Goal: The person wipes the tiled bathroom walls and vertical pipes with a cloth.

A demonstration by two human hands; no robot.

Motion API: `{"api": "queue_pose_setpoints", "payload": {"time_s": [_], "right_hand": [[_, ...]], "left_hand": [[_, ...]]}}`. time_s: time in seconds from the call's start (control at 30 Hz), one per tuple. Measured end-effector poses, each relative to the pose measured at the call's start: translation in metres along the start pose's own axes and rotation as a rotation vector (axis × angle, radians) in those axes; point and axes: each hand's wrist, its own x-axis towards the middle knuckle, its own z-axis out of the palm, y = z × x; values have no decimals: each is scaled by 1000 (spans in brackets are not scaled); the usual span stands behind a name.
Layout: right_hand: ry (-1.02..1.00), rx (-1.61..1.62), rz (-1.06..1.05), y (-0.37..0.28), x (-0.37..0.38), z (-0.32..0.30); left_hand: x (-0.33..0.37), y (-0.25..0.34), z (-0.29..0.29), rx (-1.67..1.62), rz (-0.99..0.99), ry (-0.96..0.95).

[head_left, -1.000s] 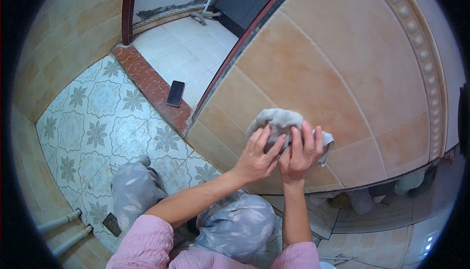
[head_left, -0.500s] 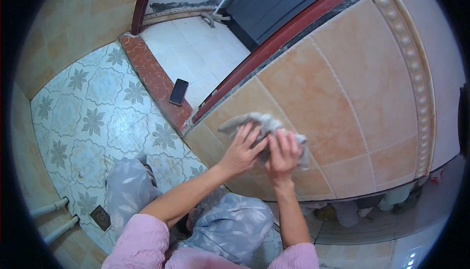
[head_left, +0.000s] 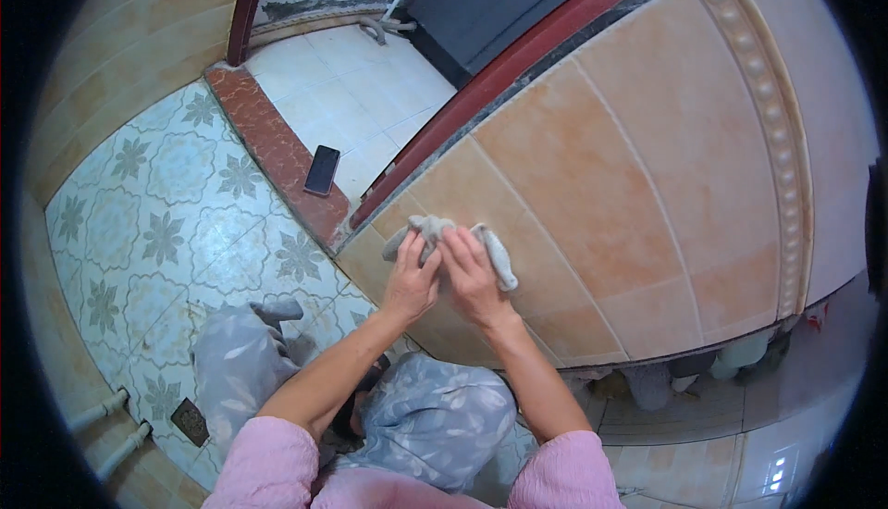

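Observation:
A grey cloth (head_left: 499, 257) is bunched against the orange-beige wall tiles (head_left: 573, 171). My left hand (head_left: 410, 282) presses on its left part, fingers closed over the fabric. Close beside it, my right hand (head_left: 470, 278) grips the same cloth, fingers pointing up the wall. Parts of the cloth stick out above and to either side of my hands; the rest is hidden under my fingers and palms.
A dark phone (head_left: 322, 170) lies on the red-brown door sill (head_left: 268, 139) at left. Dark red door frame (head_left: 518, 65) edges the wall. Two pipes (head_left: 120, 449) and a floor drain (head_left: 191, 422) are at lower left. My bent knees (head_left: 435, 421) are below my arms.
Both hands have moved left along the tiles with the cloth, toward the door frame's lower corner. The cloth is more bunched now. The view has shifted slightly.

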Motion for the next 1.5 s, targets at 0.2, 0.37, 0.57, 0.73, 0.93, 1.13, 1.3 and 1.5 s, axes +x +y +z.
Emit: {"api": "queue_pose_setpoints", "payload": {"time_s": [0.2,0.37,0.57,0.73,0.93,1.13,1.3,1.5], "right_hand": [[272,-166,132,7,71,-36],[167,-129,2,1,61,5],[-19,77,-79,-19,54,46],[123,47,6,-12,80,29],[36,-1,-149,-9,50,34],[-173,22,-104,-5,-62,50],[-388,78,-70,-2,-145,36],[-212,32,-279,4,-62,42]], "left_hand": [[83,34,-19,-68,54,238],[42,-9,16,24,-46,329],[-3,-21,13,-147,-405,183],[44,-25,-4,-74,-204,313],[2,-27,26,-68,-422,320],[-62,17,30,-8,-412,29],[-103,25,22,-195,-220,-546],[-98,14,35,-283,-305,-278]]}}
